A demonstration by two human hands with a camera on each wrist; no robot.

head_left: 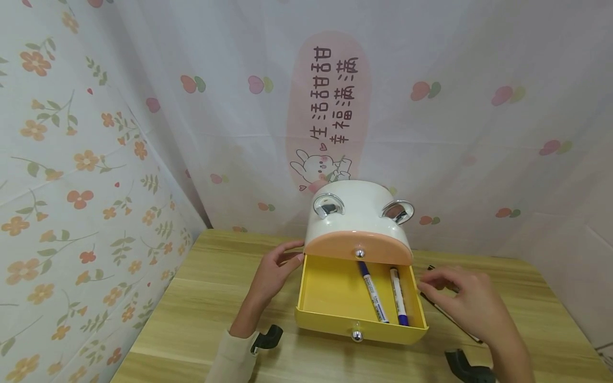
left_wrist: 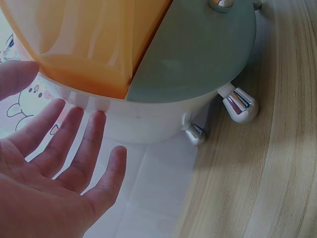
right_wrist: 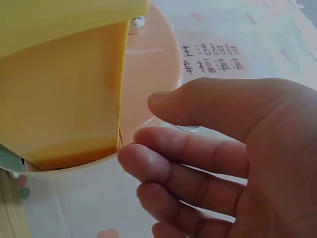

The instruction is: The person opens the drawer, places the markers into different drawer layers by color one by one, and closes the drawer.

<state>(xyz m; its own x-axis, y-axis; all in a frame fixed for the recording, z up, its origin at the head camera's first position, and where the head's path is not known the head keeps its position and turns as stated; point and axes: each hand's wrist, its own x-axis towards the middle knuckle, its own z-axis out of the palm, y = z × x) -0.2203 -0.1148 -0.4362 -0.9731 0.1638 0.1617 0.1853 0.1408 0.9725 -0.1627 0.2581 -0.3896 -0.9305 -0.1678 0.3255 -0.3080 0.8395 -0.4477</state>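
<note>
A small rounded white drawer cabinet (head_left: 356, 205) with a peach upper front (head_left: 356, 246) has its yellow drawer (head_left: 330, 287) pulled out. Inside the drawer lie a marker with a blue cap (head_left: 374, 292) and a second white marker with a blue end (head_left: 398, 298). My left hand (head_left: 273, 274) is at the cabinet's left side, fingertips right at its white wall, fingers spread in the left wrist view. Beside the drawer's right wall is my right hand (head_left: 462, 298), its fingers loosely bent and holding nothing. A thin dark stick-like thing (head_left: 455, 322) lies on the table, partly hidden by the right hand.
The cabinet stands on a wood-grain table (head_left: 191, 319) near the back edge. A printed white curtain (head_left: 230, 159) hangs behind, with a floral one (head_left: 86, 213) at left. The left wrist view shows a green lower front (left_wrist: 198, 54) and silver feet (left_wrist: 241, 105).
</note>
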